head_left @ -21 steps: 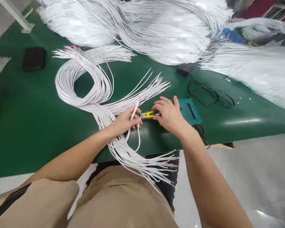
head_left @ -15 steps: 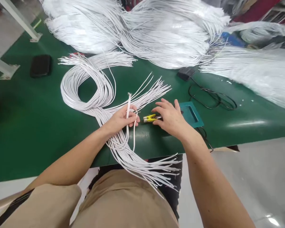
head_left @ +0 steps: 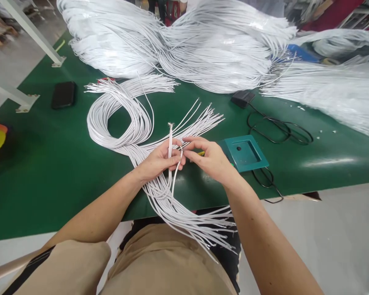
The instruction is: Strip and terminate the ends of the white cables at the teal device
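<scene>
My left hand is closed around a few white cables, whose ends stick up above the fingers. One cable bends over near the left fingertips. My right hand meets the left one there, thumb and forefinger pinched at the tip of that bent cable. Behind the right fingers a small yellow tool lies mostly hidden on the table. Under both hands runs a bundle of white cables, its loose ends hanging over the table's front edge. A coiled part of the bundle lies to the left.
Large heaps of white cables cover the back of the green table. A teal device with a tray stands to the right, with a black cord. A black adapter and a dark flat case lie farther back. People are partly visible behind.
My right hand has moved left from above the yellow tool to the left fingertips and pinches the cable end. The left hand keeps its hold. The view has shifted slightly.
</scene>
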Motion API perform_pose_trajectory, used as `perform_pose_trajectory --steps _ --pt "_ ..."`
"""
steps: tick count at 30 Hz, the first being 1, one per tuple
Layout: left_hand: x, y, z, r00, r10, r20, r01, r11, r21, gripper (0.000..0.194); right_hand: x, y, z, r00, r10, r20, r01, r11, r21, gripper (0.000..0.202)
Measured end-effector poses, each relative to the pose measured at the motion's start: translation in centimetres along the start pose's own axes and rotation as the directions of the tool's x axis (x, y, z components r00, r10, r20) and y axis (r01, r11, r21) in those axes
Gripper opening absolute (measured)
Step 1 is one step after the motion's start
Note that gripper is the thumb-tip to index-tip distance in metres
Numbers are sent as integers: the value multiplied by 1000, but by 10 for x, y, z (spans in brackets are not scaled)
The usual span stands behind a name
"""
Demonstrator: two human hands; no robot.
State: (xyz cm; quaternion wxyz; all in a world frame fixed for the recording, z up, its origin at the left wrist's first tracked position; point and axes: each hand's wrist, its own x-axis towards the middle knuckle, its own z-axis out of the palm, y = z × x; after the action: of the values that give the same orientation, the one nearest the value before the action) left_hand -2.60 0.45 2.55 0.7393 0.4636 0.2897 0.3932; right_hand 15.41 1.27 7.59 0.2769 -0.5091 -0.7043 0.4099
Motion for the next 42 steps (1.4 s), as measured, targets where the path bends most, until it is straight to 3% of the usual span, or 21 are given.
perform_pose_trajectory --steps 7,10,14,17,21,24,30,38,42 --pt "2 -1 1 997 45 -62 -37 991 126 34 0 5 -5 995 62 -76 -50 988 148 17" --pt "2 -2 4 995 49 -91 -31 981 190 34 -1 5 -1 995 28 -93 -30 999 -22 17" --pt "2 -6 5 994 31 -108 -5 972 236 31 -2 11 1 992 -114 -60 92 953 -289 12" --pt "3 -9 5 991 12 -135 23 967 255 30 -4 21 -9 986 -154 -58 101 843 -529 9" --pt "4 -12 7 984 -18 -175 66 961 269 29 -6 35 -25 984 -135 117 178 659 -731 7" --pt "7 -16 10 980 -39 -195 94 956 280 30 -5 42 -29 972 -157 174 234 624 -746 11" --pt "10 -26 11 974 -61 -220 132 937 325 31 -2 49 -27 965 -231 121 244 634 -734 16" --pt "9 -30 16 965 -24 -261 143 883 447 30 1 46 -31 972 -201 122 226 657 -719 17" --pt "9 -30 16 968 -38 -248 146 890 432 30 -3 43 -33 977 -178 121 208 644 -736 10"
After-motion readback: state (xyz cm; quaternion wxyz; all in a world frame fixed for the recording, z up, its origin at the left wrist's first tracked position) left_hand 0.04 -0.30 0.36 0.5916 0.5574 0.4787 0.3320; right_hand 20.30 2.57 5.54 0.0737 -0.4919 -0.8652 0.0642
